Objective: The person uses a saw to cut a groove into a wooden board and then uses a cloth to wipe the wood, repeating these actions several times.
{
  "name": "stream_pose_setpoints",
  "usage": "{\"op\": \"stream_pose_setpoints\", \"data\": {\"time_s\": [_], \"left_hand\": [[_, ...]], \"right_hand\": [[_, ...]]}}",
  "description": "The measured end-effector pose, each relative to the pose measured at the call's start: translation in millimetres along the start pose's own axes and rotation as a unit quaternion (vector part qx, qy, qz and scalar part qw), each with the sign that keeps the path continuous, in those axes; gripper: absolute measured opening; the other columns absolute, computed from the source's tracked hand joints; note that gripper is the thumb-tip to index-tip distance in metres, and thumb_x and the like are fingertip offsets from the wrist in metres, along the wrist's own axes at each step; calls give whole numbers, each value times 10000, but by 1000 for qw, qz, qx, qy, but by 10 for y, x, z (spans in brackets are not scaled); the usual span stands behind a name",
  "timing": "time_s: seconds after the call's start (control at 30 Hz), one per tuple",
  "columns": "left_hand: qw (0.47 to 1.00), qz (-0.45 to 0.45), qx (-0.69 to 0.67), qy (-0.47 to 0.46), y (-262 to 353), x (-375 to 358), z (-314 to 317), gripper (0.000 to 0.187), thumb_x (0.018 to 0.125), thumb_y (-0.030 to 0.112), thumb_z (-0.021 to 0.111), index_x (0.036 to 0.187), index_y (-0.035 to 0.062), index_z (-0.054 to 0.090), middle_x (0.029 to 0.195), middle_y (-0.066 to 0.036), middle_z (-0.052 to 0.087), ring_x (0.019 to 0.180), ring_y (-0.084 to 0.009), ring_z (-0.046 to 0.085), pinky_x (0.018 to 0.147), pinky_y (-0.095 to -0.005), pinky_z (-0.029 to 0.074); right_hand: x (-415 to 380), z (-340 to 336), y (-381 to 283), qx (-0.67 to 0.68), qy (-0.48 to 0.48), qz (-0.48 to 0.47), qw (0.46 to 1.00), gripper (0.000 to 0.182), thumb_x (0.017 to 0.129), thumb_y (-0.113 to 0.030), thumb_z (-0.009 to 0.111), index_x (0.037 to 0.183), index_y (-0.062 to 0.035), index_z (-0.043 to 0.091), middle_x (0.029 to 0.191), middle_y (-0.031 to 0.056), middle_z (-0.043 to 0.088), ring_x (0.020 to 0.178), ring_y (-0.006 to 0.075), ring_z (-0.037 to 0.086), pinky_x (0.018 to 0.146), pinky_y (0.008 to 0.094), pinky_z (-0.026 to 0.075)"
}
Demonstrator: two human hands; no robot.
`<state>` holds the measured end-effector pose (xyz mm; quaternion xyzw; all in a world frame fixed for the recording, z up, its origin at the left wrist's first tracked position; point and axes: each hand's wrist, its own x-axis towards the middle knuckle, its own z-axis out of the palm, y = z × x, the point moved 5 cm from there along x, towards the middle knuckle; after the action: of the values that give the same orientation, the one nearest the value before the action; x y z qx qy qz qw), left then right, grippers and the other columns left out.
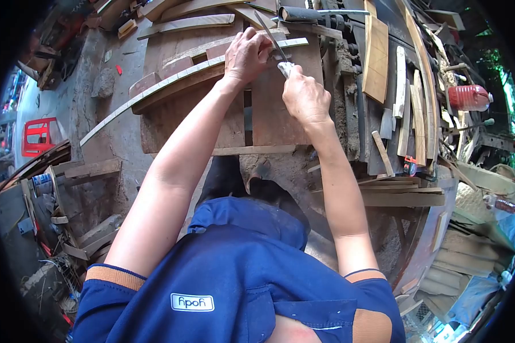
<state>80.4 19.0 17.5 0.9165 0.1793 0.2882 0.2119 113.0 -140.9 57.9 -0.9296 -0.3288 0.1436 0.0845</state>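
My right hand [306, 96] is wrapped around the white, cloth-like handle of a long, thin-bladed tool [270, 36], its dark narrow blade pointing up and to the left. Under the blade runs a long, pale, slightly curved wooden strip [171, 78] with evenly spaced cross marks along it. My left hand [248, 55] is curled over this strip just left of the blade, fingers bent and fingertips partly hidden. Beneath the strip lie a darker curved wood piece [180, 90] and a brown wooden work board [277, 114].
More curved wood pieces [194, 24] lie beyond the strip. On the right are a broad wooden slat [375, 60], several narrow offcuts, a tape measure [409, 166] and a jug of red liquid [468, 98]. A red plastic stool [39, 137] stands at the left.
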Motion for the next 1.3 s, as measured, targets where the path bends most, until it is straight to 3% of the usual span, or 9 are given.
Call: {"op": "stream_pose_setpoints", "data": {"time_s": [0.2,0.83,0.97,1.07,1.1,1.17,1.2,1.23,1.3], "left_hand": [[1000,-4,5,-4,-11,-14,-3,140,855,207,714,968,125,708,991,-60,602,992,-288,598,862,-414,507],[1000,8,-1,10,-10,-33,-5,133,845,211,723,947,127,706,973,-56,596,973,-287,599,850,-413,511],[1000,10,-13,5,-11,7,-16,133,844,203,723,952,126,706,970,-53,600,968,-290,600,841,-414,511],[999,21,-23,21,19,37,-23,123,842,193,723,940,122,697,968,-55,601,960,-293,600,832,-417,509],[999,21,-17,23,16,17,-54,118,843,191,723,933,120,693,969,-55,601,958,-293,600,828,-418,508],[999,20,-18,29,-16,-6,-62,110,845,195,722,919,121,689,966,-57,597,961,-291,598,826,-419,506],[999,20,-13,28,-28,-11,-67,109,846,196,720,920,121,688,964,-58,595,961,-292,597,823,-420,507],[999,22,-8,28,-49,12,-85,108,848,196,717,920,122,687,962,-59,592,962,-292,596,820,-421,508],[1000,17,-12,18,-75,-29,-119,110,859,205,703,929,121,697,958,-65,586,969,-298,596,823,-424,509]], "right_hand": [[465,207,-133,28,63,-19,997,196,957,-139,472,1082,-11,553,924,249,730,908,410,726,800,511,578],[-34,88,24,42,29,-10,999,264,986,-188,428,1108,2,565,906,270,723,904,437,716,802,534,569],[425,60,-132,44,-19,35,998,330,964,-196,439,1182,-8,600,1153,260,691,1114,391,669,988,520,500],[553,-30,0,59,-83,16,995,382,956,-210,444,1270,-59,601,1204,220,687,1149,369,659,1016,502,483],[641,-37,2,48,-118,12,992,404,947,-220,449,1297,-99,612,1188,190,702,1116,366,676,983,487,507],[734,-108,-22,76,-158,-16,984,331,946,-207,427,1119,6,613,851,226,722,678,355,703,637,454,539],[734,-126,-37,67,-193,-11,979,336,954,-228,426,1124,-10,618,901,250,720,783,399,719,704,479,556],[711,-55,-42,65,-190,-15,979,336,954,-228,426,1124,-10,618,901,250,720,783,399,719,704,479,556],[565,62,-96,-14,1,-100,995,350,969,-263,430,1128,-18,623,976,282,707,917,452,700,798,535,549]]}}
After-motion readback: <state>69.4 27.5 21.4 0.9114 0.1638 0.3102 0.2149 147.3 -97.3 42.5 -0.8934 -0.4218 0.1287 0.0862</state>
